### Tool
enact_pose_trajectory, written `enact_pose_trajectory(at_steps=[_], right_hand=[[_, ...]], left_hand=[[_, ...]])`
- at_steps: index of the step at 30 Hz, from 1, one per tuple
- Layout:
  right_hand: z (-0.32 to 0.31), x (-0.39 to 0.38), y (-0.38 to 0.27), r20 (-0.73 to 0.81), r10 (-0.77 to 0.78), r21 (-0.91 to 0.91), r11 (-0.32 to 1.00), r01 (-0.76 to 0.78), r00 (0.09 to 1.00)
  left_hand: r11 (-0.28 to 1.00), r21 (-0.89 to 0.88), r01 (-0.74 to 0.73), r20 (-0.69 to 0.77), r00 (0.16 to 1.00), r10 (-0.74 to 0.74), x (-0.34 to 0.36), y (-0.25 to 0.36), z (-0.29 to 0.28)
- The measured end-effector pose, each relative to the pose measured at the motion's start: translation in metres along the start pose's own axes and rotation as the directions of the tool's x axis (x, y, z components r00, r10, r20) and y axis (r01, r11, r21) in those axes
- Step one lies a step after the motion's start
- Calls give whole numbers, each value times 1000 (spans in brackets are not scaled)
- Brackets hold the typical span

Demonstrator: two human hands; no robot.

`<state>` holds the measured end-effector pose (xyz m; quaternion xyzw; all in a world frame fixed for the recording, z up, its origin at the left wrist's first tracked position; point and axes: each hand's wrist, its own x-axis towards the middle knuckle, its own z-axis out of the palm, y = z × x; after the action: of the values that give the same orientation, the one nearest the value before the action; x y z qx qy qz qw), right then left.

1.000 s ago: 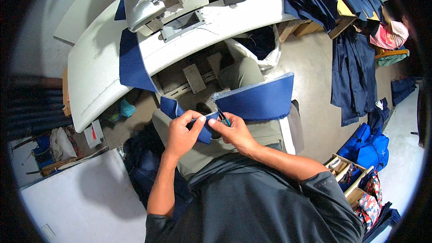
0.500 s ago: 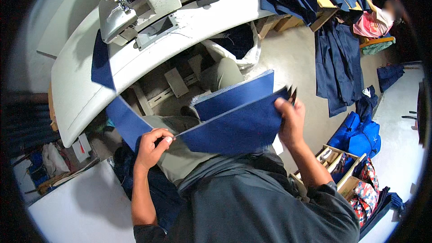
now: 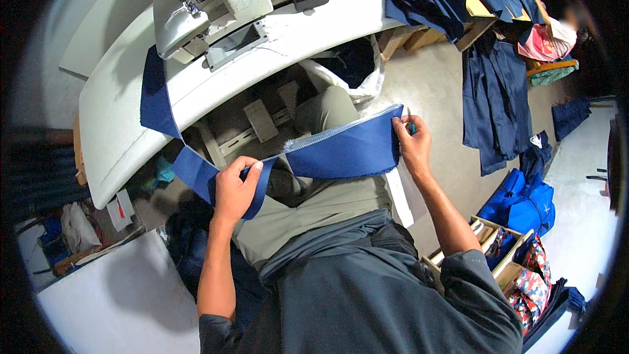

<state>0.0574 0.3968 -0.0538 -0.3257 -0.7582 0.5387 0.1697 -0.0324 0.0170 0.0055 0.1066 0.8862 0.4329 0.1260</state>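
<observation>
Both hands stretch a long blue fabric strip [image 3: 347,152] taut over the lap: left hand [image 3: 236,187] fingers clamped round its narrow part, right hand [image 3: 411,144] pinching its far end, while its tail trails up over the white sewing table's front edge [image 3: 216,88].

Dark grey short-sleeved shirt, apparently olive-khaki trousers, bare forearms.

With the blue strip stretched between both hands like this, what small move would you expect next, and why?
Probably the right hand carries its end of the blue fabric strip toward the sewing machine: the left hand pinches the middle, and the far end already trails over the white table.
</observation>
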Motion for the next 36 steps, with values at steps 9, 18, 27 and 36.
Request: enact_pose_trajectory(at_steps=[9, 18, 27, 36], right_hand=[[26, -93, -88, 196, -46, 370, 929, -31, 980], [114, -120, -78, 846, 342, 136, 603, -786, 409], [139, -124, -79, 824, 302, 221, 607, -763, 479], [115, -138, -96, 761, 293, 224, 719, -658, 579]], left_hand=[[1000, 0, 13, -6, 1000, -13, -11, 9, -4], [998, -48, -50, -50, 998, 48, -17, 11, 2], [998, -57, 40, 33, 999, -38, -23, 15, 2], [977, -202, -61, 9, 998, 64, -28, 14, 10]])
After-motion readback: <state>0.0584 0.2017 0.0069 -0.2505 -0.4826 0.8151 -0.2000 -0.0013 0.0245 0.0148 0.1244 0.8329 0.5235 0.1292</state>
